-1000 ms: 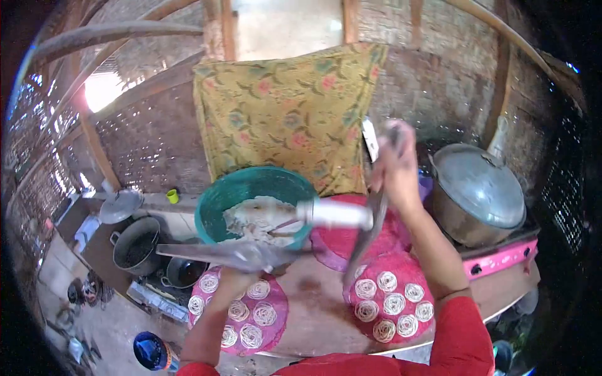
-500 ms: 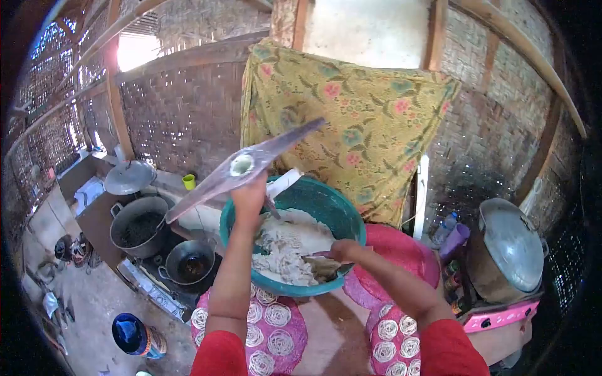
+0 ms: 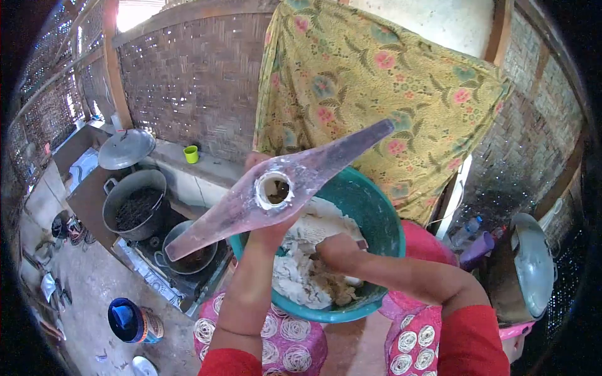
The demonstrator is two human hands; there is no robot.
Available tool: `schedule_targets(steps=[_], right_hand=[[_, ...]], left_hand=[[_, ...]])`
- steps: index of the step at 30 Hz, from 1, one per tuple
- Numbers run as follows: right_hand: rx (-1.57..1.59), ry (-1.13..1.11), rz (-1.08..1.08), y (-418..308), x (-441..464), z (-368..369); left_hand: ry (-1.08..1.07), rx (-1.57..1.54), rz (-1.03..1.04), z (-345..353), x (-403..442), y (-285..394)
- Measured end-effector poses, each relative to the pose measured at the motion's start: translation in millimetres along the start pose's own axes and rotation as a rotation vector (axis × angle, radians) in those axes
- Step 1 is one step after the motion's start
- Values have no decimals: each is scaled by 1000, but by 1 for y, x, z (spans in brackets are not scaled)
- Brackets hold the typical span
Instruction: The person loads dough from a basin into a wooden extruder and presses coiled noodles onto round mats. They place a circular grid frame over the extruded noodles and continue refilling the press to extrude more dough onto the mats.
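Gripping a long, greyish-purple bar with a white-rimmed round hole in its middle, the person's left hand is holding it up over the left side of a big, round green basin. The left fingers are curling around the bar, and a bit of that hand is peeking out past its far edge. The bar is slanting: one end is pointing left and near, and the other is pointing right and far, in front of a yellow cloth with pink flowers.

Soft, lumpy white dough is sitting inside the basin. The right hand is reaching into the basin from the right and touching the dough. Its fingers are hiding down there, so I cannot tell if they are squeezing anything.

Nearer to the person, two pink trays are lying on the table, one on the left and one on the right. Both are carrying curly, round white nests. On the far left, a deep grey metal pot is standing with dark stuff in it, and a small yellow-green cup is resting on a ledge. On the right, a purple plastic cup is leaning near a big metal pot with a shiny lid.
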State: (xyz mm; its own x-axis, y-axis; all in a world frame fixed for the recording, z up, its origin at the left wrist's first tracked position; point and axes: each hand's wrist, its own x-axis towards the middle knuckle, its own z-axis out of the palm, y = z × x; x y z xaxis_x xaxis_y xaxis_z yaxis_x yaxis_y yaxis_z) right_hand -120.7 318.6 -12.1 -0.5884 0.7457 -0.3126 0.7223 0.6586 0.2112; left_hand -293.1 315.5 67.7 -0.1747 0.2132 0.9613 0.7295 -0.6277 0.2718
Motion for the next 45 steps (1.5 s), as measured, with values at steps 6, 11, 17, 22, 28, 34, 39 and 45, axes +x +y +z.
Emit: schedule_targets(steps=[6,11,17,22,28,34,39,45], right_hand=[[219,18,20,-6,27,12],[316,87,38,-25,28,12],[533,-18,231,-3,-29,-4],[519,50,193,53,-113,-33],[649,190,-152,110,-217,-91],[718,172,127,101,-257,-163],[-371,705,357,43,-228,-153],[-833,944,174,28,-207,-103]], left_hand=[[39,-170,32,7,0,-6],[-44,-110,-37,13,-4,-8],[-124,-120,-61,34,-19,-11],[-146,84,130,37,-21,0],[-346,-31,180,48,-31,16],[-321,-81,354,31,7,74],[-478,-62,310,32,41,113],[-486,-340,298,53,23,90]])
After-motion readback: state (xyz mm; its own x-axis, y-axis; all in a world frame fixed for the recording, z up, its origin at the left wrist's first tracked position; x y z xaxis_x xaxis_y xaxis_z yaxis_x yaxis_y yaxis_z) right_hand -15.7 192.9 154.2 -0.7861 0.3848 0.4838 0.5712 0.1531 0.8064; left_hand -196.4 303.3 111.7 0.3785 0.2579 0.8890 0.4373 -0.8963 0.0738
